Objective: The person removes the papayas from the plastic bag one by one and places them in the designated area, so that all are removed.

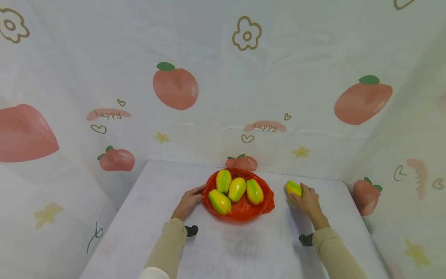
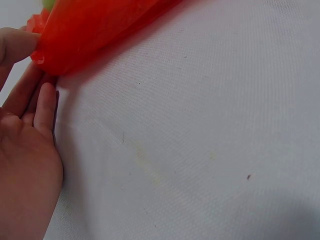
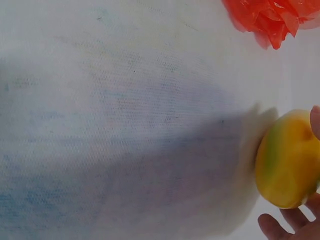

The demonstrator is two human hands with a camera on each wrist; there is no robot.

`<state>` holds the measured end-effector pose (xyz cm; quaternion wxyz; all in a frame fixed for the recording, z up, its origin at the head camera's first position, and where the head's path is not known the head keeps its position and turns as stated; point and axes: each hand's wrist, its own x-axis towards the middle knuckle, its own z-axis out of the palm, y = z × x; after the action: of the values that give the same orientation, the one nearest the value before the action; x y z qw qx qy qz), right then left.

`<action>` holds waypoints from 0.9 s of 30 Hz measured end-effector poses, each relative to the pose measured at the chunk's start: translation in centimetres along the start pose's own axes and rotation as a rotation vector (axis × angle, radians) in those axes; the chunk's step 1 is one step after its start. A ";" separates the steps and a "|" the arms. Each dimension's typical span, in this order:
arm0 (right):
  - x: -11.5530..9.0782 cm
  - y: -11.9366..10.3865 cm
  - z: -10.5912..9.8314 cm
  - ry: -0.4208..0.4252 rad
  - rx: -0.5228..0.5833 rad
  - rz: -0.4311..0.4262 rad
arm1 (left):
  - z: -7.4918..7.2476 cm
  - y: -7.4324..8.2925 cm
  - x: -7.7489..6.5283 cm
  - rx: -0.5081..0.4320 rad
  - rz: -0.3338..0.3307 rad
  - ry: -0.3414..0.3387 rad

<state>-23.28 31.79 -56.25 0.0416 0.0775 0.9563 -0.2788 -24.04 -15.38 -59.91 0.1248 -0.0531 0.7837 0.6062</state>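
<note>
A red plastic bag lies spread open on the table, its rim turned out round several yellow-green papayas. At the bag's left edge is my left hand; in the left wrist view its thumb and fingers pinch the red plastic. Off to the right of the bag, my right hand grips a single papaya from its right side. In the right wrist view that papaya sits between the thumb and the fingers, close to the tabletop. The frame edge cuts off part of this hand.
The pale table ends at a back wall of white cloth printed with fruit, hearts and flowers. Similar cloth hangs at both sides. Dark camera mounts stick out from both wrists.
</note>
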 end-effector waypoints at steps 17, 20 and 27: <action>0.2 -1.2 -1.7 0.079 -0.179 -0.150 | 0.1 0.3 -0.2 0.011 0.002 0.019; 0.4 -1.6 -1.9 0.119 -0.201 -0.166 | 0.2 0.2 -0.1 0.017 0.002 0.019; 0.3 -3.1 -2.5 0.128 -0.238 -0.206 | 0.0 -0.1 0.0 0.032 0.009 0.018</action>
<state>-24.22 30.63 -52.52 -0.0393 -0.0089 0.9861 -0.1610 -24.00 -15.36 -59.98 0.1160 -0.0528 0.7946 0.5937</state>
